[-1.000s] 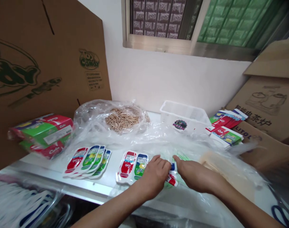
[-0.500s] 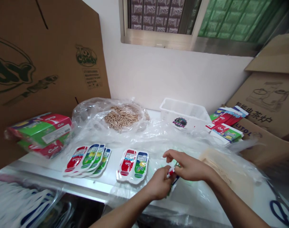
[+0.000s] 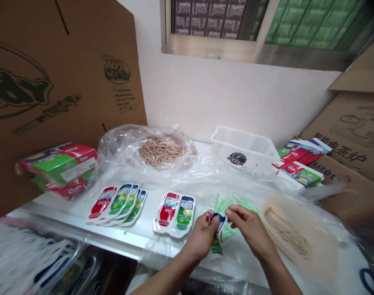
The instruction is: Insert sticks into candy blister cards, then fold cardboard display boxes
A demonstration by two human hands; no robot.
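My left hand [image 3: 202, 237] is closed on a small bottle-shaped packet [image 3: 217, 233] printed red, blue and green, held just above the table's front edge. My right hand [image 3: 247, 229] pinches the packet's top edge from the right with thumb and forefinger. Thin green sticks [image 3: 233, 205] lie under clear plastic right behind both hands. A stack of the same twin packets [image 3: 174, 213] lies flat to the left of my left hand. Further left a fanned row of packets [image 3: 118, 204] rests on the table.
A clear bag of wooden sticks [image 3: 162, 150] sits at the back. A white plastic basket [image 3: 244, 148] stands behind the hands, printed boxes [image 3: 300, 164] to its right, wrapped boxes [image 3: 61, 168] at far left. Cardboard cartons [image 3: 67, 73] flank both sides. More sticks in plastic [image 3: 288, 235] lie right.
Both hands lifted the packet off the table and drew it toward me. The green sticks behind them are now uncovered. My right hand moved from lying flat to a pinch on the packet.
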